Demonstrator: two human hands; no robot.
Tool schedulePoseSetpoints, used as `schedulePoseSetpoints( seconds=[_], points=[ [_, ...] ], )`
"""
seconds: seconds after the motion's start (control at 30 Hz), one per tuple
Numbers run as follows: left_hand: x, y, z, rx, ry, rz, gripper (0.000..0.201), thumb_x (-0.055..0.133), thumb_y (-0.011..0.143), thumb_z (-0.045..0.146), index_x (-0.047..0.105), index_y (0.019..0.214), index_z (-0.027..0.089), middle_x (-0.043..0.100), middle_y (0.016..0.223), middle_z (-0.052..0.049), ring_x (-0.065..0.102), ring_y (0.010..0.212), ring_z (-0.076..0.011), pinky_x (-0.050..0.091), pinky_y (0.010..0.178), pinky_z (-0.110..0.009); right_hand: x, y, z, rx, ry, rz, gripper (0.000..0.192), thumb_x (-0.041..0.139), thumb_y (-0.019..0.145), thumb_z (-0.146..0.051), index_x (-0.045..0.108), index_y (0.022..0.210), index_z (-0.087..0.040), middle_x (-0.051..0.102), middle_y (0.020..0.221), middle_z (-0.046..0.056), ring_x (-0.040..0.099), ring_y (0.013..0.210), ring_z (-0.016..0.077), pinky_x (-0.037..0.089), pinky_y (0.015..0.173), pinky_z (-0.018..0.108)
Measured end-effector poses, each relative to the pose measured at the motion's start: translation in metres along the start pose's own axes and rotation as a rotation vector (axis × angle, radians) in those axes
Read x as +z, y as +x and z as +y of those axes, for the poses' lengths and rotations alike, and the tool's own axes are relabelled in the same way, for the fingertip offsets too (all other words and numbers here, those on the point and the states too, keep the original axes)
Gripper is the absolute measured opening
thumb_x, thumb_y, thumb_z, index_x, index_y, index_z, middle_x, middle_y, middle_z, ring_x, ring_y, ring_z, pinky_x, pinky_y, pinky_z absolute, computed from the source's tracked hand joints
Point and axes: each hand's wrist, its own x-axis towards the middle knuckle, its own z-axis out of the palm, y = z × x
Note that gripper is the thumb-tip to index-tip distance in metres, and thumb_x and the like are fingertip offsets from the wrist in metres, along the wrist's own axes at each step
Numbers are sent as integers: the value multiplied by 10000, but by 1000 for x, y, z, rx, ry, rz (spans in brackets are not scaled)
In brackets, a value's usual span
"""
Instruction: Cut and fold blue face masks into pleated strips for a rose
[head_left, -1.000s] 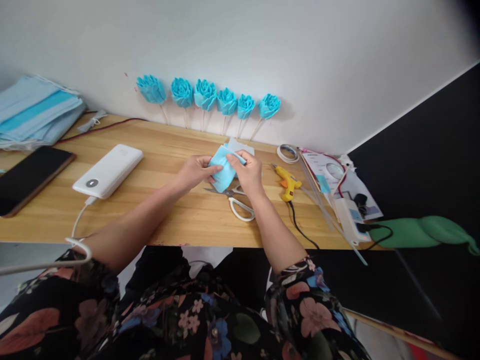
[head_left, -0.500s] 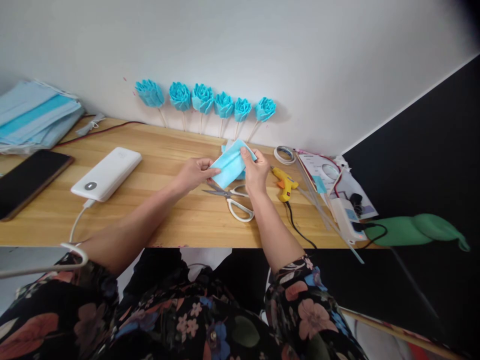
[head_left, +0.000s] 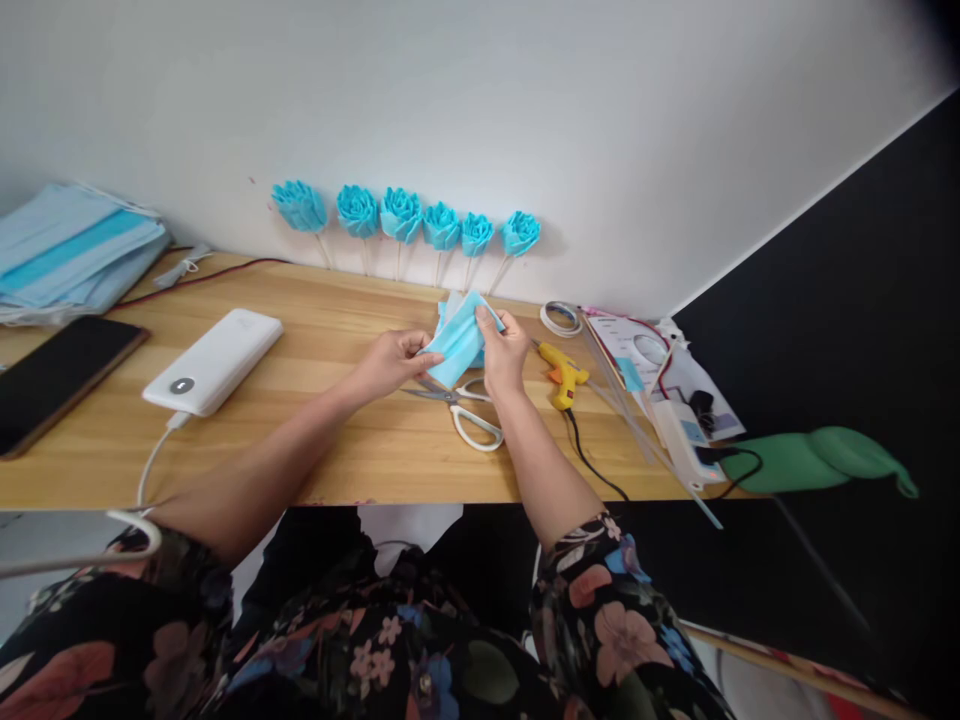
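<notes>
Both of my hands hold one folded light-blue sheet (head_left: 459, 343) just above the wooden table (head_left: 360, 450). My left hand (head_left: 390, 360) pinches its lower left corner. My right hand (head_left: 502, 350) grips its upper right edge with fingers curled over it. White-handled scissors (head_left: 461, 410) lie on the table right under my hands. More blue pieces lie behind the sheet, mostly hidden.
Several blue paper roses on sticks (head_left: 405, 215) lean against the wall. A yellow glue gun (head_left: 561, 372), a tape roll (head_left: 559, 318), clear sticks and papers (head_left: 660, 370) lie to the right. A white power bank (head_left: 214, 362), a phone (head_left: 56, 370) and stacked blue masks (head_left: 67, 250) sit to the left.
The blue sheet has been lifted and turned from lying flat to a tilted, folded strip. My right hand moved up to its upper edge. The view shifted slightly downward.
</notes>
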Motion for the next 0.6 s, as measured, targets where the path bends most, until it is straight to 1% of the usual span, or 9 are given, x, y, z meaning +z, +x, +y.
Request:
schedulePoseSetpoints(
  seconds=[0.13,0.27,0.37,0.43,0.5,0.57,0.6],
  points=[
    [1,-2,2,-7,53,17,466,769,708,571,524,662,178,561,558,29,539,522,-102,422,534,-226,0,1,4,19,-59,-3,439,641,767,-612,599,744,-175,391,646,-51,340,606,91,338,545,208],
    [1,-3,2,9,80,12,471,765,713,573,516,651,179,562,553,23,518,516,-101,399,539,-227,0,2,5,12,-61,-28,442,647,757,-617,605,739,-177,392,647,-52,350,617,94,355,563,207],
    [0,-4,3,13,70,3,496,757,714,603,522,645,172,584,609,7,557,590,-120,436,596,-241,-1,3,5,3,-46,-38,426,658,758,-598,611,744,-175,407,660,-47,368,630,97,363,578,207],
    [-3,-4,4,47,56,46,489,735,729,629,592,732,162,656,736,-23,616,716,-153,481,690,-263,-2,5,6,1,-40,-36,418,652,767,-591,614,756,-175,419,674,-42,378,640,100,369,587,207],
    [-5,-3,5,94,45,143,515,706,756,642,651,923,158,716,917,-61,654,885,-195,502,812,-296,-2,5,7,-7,-41,-42,415,650,773,-589,609,749,-177,415,670,-42,376,640,101,365,589,208],
    [-8,-1,3,122,22,244,579,674,791,639,639,1112,159,729,1048,-95,658,1019,-229,496,908,-334,-2,4,7,-23,-47,-68,417,661,772,-589,600,727,-179,399,652,-47,365,630,100,350,581,211],
    [-9,0,2,125,7,275,609,663,807,630,615,1188,157,728,1086,-109,656,1058,-241,490,939,-352,-2,3,6,-32,-55,-90,418,664,774,-589,596,717,-180,392,643,-50,360,623,98,342,577,214]
  ],
)
